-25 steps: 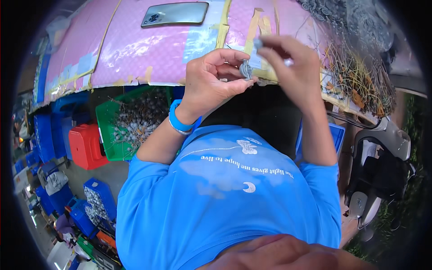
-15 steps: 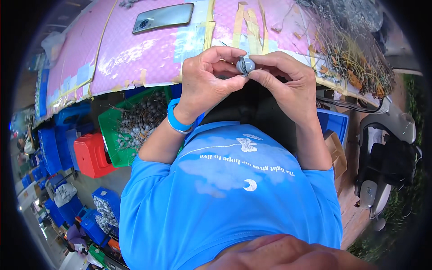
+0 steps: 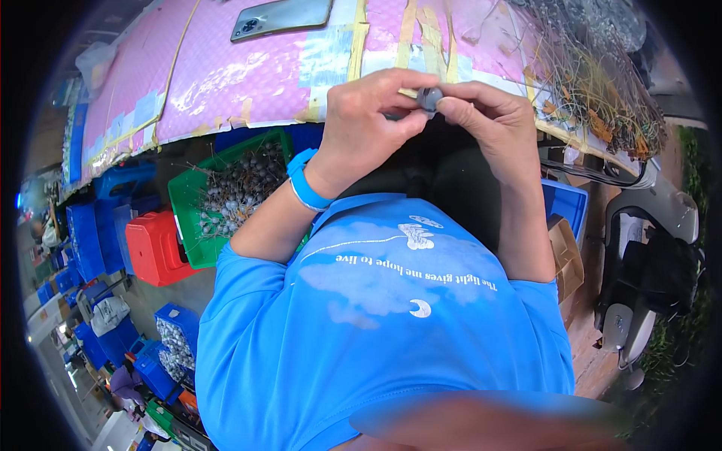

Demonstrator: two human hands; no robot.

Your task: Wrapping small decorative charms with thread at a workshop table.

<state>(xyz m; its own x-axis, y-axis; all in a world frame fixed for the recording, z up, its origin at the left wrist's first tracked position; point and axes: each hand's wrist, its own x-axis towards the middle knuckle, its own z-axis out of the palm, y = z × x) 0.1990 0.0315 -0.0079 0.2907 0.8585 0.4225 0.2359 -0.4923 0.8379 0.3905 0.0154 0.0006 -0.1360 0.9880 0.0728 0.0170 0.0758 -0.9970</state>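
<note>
A small grey rounded piece (image 3: 429, 99) is held between both hands, just over the near edge of the pink-covered table. My left hand (image 3: 372, 113) is closed, pinching it from the left with thumb and forefinger. From the right, my right hand (image 3: 490, 124) grips the same piece between thumb and fingertips. A dark line or gap shows on its surface, but the fingers cover much of it. Below the table, left of my left forearm, a green crate (image 3: 184, 218) holds many grey ball-shaped pieces (image 3: 237, 188) on thin wires.
A phone (image 3: 282, 19) lies at the table's far side. Tangled thin wires or stems (image 3: 602, 105) heap on the right end of the pink tabletop (image 3: 233, 75). A red stool-like box (image 3: 156, 248) stands at left, a blue bin (image 3: 568, 203) and cardboard box (image 3: 564, 259) at right, near a parked scooter (image 3: 639, 248).
Both hands have shifted slightly right and up in the picture with the grey piece, which now shows a darker side. The whole view has also moved a little.
</note>
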